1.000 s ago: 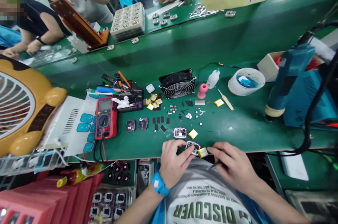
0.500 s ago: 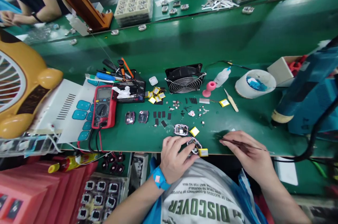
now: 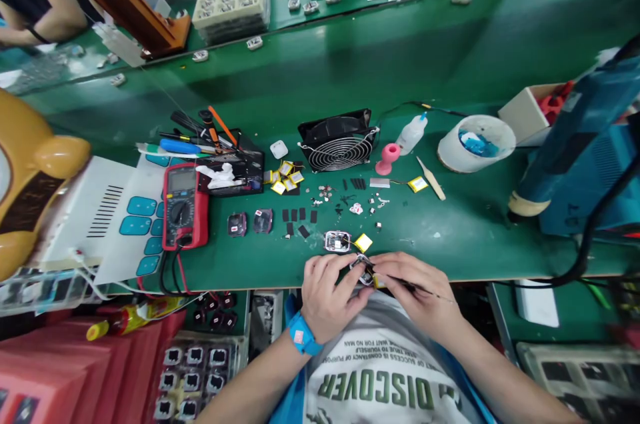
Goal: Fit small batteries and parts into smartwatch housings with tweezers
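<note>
Watch casing sits at the bench's near edge, pinched by left hand. Right hand, gripping thin tweezers, has returned from 3 o'clock and now touches it. Second casing lies at 11 o'clock.

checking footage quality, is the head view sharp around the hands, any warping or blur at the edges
Head view: the left hand and right hand at the small silver device shell are fairly sharp; the green bench bows from wide-angle distortion; the blue heat gun and lower right corner look smeared; lighting is even, without harsh glare.
</note>
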`<state>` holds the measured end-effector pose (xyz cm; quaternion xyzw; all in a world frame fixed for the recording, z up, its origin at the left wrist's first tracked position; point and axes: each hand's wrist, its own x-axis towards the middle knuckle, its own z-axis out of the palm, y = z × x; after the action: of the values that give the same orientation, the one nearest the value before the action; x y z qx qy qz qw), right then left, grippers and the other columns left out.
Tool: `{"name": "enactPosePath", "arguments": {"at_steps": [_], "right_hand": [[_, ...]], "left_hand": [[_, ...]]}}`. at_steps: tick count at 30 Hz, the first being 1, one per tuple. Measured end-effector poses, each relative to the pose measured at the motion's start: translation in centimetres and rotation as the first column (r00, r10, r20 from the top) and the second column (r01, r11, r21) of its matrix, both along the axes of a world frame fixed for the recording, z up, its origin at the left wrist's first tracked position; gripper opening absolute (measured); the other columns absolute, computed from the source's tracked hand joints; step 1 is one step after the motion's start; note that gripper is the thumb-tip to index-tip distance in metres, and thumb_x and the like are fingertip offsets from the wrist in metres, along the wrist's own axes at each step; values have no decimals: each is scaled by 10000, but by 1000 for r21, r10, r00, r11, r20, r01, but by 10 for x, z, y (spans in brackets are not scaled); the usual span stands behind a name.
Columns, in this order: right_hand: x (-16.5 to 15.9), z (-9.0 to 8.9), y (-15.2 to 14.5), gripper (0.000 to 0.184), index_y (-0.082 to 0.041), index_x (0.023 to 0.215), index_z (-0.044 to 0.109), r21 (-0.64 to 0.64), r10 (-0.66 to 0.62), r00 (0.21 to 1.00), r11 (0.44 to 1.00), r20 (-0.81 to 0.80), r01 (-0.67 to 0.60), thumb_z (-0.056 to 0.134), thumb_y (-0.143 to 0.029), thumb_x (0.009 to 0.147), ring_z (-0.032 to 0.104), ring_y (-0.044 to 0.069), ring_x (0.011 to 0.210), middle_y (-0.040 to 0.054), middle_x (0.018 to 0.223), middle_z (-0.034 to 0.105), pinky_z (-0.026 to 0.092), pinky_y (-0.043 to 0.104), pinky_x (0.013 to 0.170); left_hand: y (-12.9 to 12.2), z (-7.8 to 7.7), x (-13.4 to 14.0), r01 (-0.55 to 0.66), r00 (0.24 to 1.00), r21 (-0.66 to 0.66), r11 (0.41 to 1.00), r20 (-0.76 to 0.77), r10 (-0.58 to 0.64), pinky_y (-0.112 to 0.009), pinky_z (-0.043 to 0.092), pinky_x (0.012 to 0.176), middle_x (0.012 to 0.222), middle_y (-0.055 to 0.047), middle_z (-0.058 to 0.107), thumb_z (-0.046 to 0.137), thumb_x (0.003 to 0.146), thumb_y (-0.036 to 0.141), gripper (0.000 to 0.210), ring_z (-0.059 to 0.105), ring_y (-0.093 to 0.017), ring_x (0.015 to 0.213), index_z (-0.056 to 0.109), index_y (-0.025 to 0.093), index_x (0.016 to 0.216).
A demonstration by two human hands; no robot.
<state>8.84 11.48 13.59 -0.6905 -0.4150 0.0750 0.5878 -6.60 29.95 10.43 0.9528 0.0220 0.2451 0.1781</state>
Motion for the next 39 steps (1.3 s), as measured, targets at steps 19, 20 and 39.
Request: {"name": "enactPosePath", "arguments": {"at_steps": [19, 20, 39], "right_hand": [[-1, 0, -5, 336, -292, 1169, 978, -22, -23, 999, 1000, -37, 23, 787, -21, 1113, 1025, 321, 955, 70, 1144, 1036, 894, 391, 857], [1, 0, -4, 323, -293, 1172, 982, -6, -15, 999, 1000, -37, 15, 806, -30, 1104, 1025, 324, 942, 69, 1121, 1035, 893, 387, 848], [-12, -15, -3, 432, -326, 1398, 965, 35, -49, 996, 998, 80, 46, 792, -40, 1125, 1035, 346, 999, 75, 1188, 1040, 903, 407, 899]], "left_hand": [[-3, 9, 9, -21, 998, 81, 996, 58, 17, -405, 672, 1026, 1194, -75, 1007, 767, 1258, 380, 203, 886, -256, 1089, 904, 268, 1358], [-3, 8, 10, -26, 998, 85, 996, 65, 20, -403, 671, 1022, 1193, -73, 1008, 789, 1244, 380, 192, 885, -256, 1085, 908, 269, 1346], [-5, 1, -2, 1, 1000, 76, 997, -27, 1, -453, 624, 1119, 1325, -117, 966, 848, 1198, 362, 316, 848, -300, 1234, 864, 249, 1493]]}}
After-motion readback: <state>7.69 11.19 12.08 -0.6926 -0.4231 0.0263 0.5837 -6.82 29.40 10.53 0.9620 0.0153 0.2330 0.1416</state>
